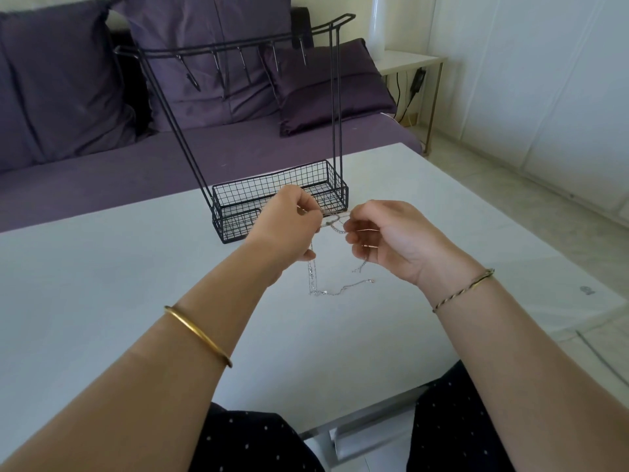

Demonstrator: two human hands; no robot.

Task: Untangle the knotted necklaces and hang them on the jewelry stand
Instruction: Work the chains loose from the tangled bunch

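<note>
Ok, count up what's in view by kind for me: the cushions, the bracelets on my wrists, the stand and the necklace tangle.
Purple satin cushions: 3
Wrist bracelets: 2 (gold metal bangle, braided cord bracelet)
Black wire jewelry stand: 1
Tangle of thin silver necklace chains: 1, strands uncountable
Total: 7

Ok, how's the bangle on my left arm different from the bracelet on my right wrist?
The bangle is thick, smooth and plain gold; the bracelet is thin and twisted, dark mixed with gold. The bangle sits up the forearm; the bracelet sits at the wrist. Both circle bare arms.
</note>
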